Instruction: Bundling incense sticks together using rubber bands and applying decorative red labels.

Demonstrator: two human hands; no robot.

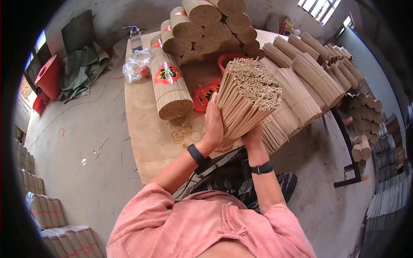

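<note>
Where behind sticks (247,99), right hand (253,136) invisible.

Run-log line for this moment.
stick bundle: held, tilted | left hand: its left side | right hand: lower end, partly hidden | yellow bands: on table

A red label (167,75) on a bundle (174,95) bears black writing.

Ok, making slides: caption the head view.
Left hand and right hand hold a bundle of thin sticks at a table.
</note>
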